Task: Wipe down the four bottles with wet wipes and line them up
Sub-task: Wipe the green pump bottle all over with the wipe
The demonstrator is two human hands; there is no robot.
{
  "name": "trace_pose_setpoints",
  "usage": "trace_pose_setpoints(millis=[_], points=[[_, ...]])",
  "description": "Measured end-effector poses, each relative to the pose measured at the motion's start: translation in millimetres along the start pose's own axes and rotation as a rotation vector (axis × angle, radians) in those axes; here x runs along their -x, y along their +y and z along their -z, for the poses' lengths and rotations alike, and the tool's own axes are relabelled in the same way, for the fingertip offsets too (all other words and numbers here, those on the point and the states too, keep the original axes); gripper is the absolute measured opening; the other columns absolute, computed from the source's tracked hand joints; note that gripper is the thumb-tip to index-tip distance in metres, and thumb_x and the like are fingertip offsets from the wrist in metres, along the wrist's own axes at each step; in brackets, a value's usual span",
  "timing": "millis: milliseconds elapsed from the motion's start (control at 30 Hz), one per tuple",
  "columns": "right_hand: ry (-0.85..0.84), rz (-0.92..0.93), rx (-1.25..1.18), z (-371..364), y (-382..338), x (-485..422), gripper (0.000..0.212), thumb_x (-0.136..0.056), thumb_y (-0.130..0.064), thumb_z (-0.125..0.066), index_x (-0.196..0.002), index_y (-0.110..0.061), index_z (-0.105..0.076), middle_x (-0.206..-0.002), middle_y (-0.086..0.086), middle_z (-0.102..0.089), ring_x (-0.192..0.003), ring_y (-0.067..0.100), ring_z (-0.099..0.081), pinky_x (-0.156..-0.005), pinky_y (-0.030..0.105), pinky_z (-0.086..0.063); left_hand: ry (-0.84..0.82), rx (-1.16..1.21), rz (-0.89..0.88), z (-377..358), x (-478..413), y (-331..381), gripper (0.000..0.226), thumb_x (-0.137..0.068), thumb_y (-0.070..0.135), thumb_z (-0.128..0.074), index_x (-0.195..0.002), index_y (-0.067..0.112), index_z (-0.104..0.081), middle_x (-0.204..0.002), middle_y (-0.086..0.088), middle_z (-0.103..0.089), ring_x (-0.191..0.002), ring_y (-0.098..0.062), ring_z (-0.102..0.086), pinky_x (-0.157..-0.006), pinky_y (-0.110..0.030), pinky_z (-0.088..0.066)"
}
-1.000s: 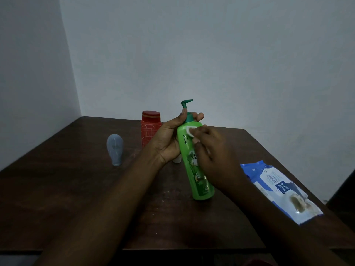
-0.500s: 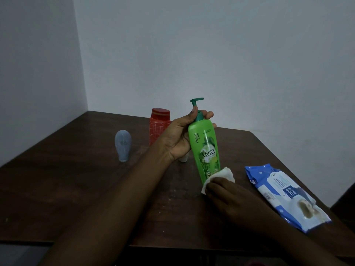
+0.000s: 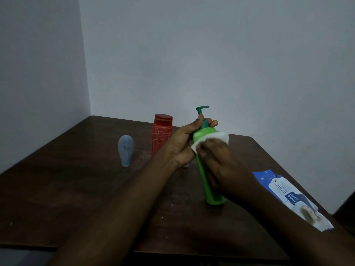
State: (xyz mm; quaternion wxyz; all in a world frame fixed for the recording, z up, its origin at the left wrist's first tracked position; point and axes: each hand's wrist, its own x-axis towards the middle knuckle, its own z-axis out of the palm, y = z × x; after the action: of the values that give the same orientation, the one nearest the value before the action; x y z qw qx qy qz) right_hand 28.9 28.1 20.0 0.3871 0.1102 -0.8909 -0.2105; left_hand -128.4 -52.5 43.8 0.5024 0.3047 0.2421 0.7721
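Left hand [image 3: 182,144] clamps green pump bottle [image 3: 208,181] at neck, tilted, base near table [image 3: 76,189] front edge. Right hand [image 3: 221,166] pinching wet wipe [image 3: 221,138], back up from base to shoulder: another pass, wiping unfinished.

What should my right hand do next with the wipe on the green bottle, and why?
Probably drag the wipe down the green bottle toward its base. The right hand presses it near the shoulder, while the left hand grips the neck under the pump, so the lower body is open to a stroke.
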Motion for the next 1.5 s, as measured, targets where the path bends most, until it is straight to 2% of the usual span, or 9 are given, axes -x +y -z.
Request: trace_pose_setpoints(millis=[133, 333, 500, 600, 833, 967, 1167, 1333, 1500], points=[[-0.144, 0.184, 0.075, 4.5, -10.2, 54.1, 0.045, -0.089, -0.017, -0.071, -0.128, 0.004, -0.064, -0.130, 0.023, -0.065, -0.127, 0.038, -0.048, -0.104, 0.048, -0.047, 0.043, -0.004, -0.020, 0.8, -0.8, -0.1, 0.028, -0.091, 0.032, -0.068, -0.104, 0.007, -0.068, -0.119, -0.011, -0.069, -0.126, -0.036, -0.054, -0.106, -0.044, -0.052], [-0.295, 0.245, 0.073, 13.2, -5.0, 86.9, 0.050, -0.080, -0.023, -0.085, -0.123, -0.004, -0.068, -0.128, 0.017, -0.066, -0.126, 0.034, -0.051, -0.094, 0.047, -0.059, 0.018, -0.037, -0.021, 1.5, -3.5, -0.6, 0.029, -0.088, 0.030, -0.072, -0.104, 0.006, -0.069, -0.116, -0.011, -0.071, -0.117, -0.028, -0.058, -0.122, -0.049, -0.035], [-0.163, 0.136, 0.034, 11.0, 5.5, 43.8, 0.041, -0.098, -0.015, -0.057, -0.133, 0.005, -0.060, -0.133, 0.024, -0.062, -0.124, 0.041, -0.058, -0.099, 0.050, -0.055, 0.013, -0.020, -0.015, -3.8, -0.5, -0.8, 0.024, -0.092, 0.031, -0.065, -0.101, 0.008, -0.069, -0.114, -0.009, -0.071, -0.100, -0.023, -0.069, -0.113, -0.045, -0.044], [-0.029, -0.013, -0.052, 9.1, 11.2, 4.8, 0.040, -0.099, -0.011, -0.051, -0.130, 0.011, -0.062, -0.128, 0.029, -0.062, -0.119, 0.044, -0.058, -0.104, 0.051, -0.049, 0.033, 0.019, 0.002, -8.5, 3.9, 0.8, 0.024, -0.097, 0.030, -0.060, -0.101, 0.007, -0.068, -0.115, -0.009, -0.069, -0.107, -0.026, -0.062, -0.109, -0.042, -0.046], [0.216, -0.407, -0.316, 5.6, 4.1, -29.4, 0.035, -0.091, -0.001, -0.057, -0.123, 0.003, -0.068, -0.124, 0.018, -0.063, -0.116, 0.030, -0.057, -0.106, 0.029, -0.041, 0.035, 0.054, 0.036, -12.7, 8.9, 1.6, 0.026, -0.093, 0.026, -0.065, -0.105, 0.003, -0.069, -0.112, -0.012, -0.072, -0.103, -0.021, -0.070, -0.101, -0.035, -0.054], [0.181, -0.184, -0.251, 4.1, 6.3, -28.3, 0.033, -0.093, -0.002, -0.052, -0.119, 0.010, -0.068, -0.119, 0.024, -0.064, -0.114, 0.035, -0.058, -0.106, 0.040, -0.045, 0.020, 0.064, 0.034, -14.6, 10.5, 2.8, 0.024, -0.094, 0.025, -0.063, -0.103, 0.004, -0.069, -0.113, -0.012, -0.072, -0.108, -0.022, -0.068, -0.106, -0.034, -0.049], [0.320, -0.499, -0.336, 4.6, 9.3, -29.2, 0.031, -0.093, 0.000, -0.054, -0.120, 0.000, -0.071, -0.121, 0.014, -0.067, -0.116, 0.028, -0.063, -0.101, 0.034, -0.050, 0.024, 0.061, 0.035, -19.7, 13.7, 2.2, 0.026, -0.092, 0.025, -0.065, -0.104, 0.003, -0.072, -0.110, -0.013, -0.073, -0.101, -0.023, -0.071, -0.093, -0.035, -0.060], [0.224, -0.147, -0.236, 0.4, 8.9, -30.0, 0.032, -0.093, 0.001, -0.053, -0.119, 0.011, -0.068, -0.119, 0.026, -0.065, -0.114, 0.037, -0.060, -0.107, 0.042, -0.045, 0.021, 0.076, 0.053, -18.7, 14.5, 4.8, 0.028, -0.094, 0.026, -0.064, -0.099, 0.001, -0.077, -0.115, -0.013, -0.070, -0.109, -0.022, -0.066, -0.102, -0.031, -0.052], [0.335, -0.451, -0.304, 0.0, 11.8, -29.7, 0.035, -0.094, -0.003, -0.050, -0.123, 0.004, -0.069, -0.124, 0.018, -0.065, -0.117, 0.031, -0.062, -0.103, 0.039, -0.050, 0.056, 0.064, 0.054, -19.8, 14.2, 2.2, 0.031, -0.093, 0.027, -0.067, -0.109, 0.002, -0.073, -0.115, -0.014, -0.071, -0.107, -0.024, -0.068, -0.100, -0.037, -0.056]])
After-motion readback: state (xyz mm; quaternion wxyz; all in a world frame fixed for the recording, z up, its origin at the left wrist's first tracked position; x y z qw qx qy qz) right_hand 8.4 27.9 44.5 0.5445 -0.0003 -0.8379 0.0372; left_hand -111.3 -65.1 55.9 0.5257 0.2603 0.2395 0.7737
